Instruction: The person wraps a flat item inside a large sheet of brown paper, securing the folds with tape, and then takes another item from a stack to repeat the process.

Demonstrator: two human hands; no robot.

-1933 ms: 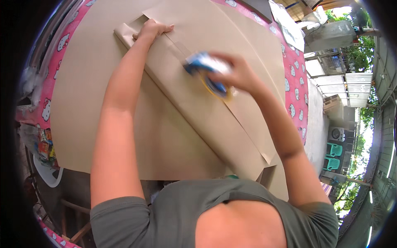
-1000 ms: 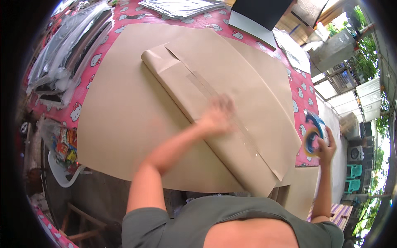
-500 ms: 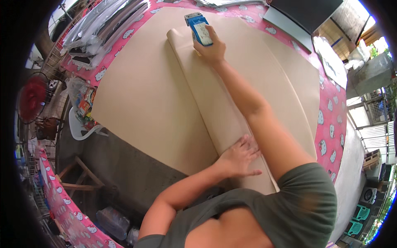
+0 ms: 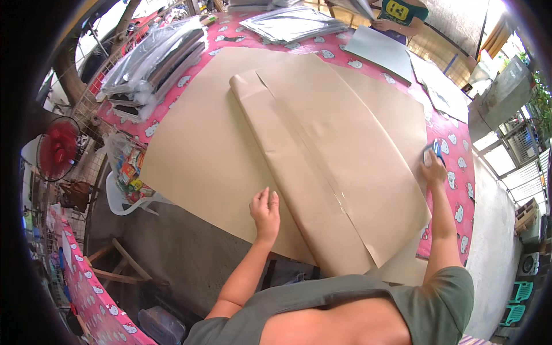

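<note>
Large sheets of brown paper (image 4: pixel 192 132) lie on the table, one folded over into a long flap (image 4: pixel 276 161). A strip of clear tape (image 4: pixel 339 201) runs along the seam of the flap. My left hand (image 4: pixel 265 215) is over the paper, beside the fold's left edge, its fingers loosely bent and apart with nothing seen in them. Off to the right, my right hand (image 4: pixel 434 172) grips a blue tape dispenser (image 4: pixel 436 150) at the paper's right edge, over the pink tablecloth; the fingers partly hide it.
Plastic-wrapped flat packs (image 4: pixel 152 63) and a stack of flat sheets (image 4: pixel 293 24) line the far side. A pale board (image 4: pixel 379 54) lies at the far right, where another person's arm (image 4: pixel 397 26) shows. A white chair (image 4: pixel 118 198) with a bag of packets and a red fan (image 4: pixel 58 149) stand left.
My right hand has moved from the fold's far end to the right edge with the tape dispenser. My left hand has lifted off the fold and shifted left. Another person has come into view.
</note>
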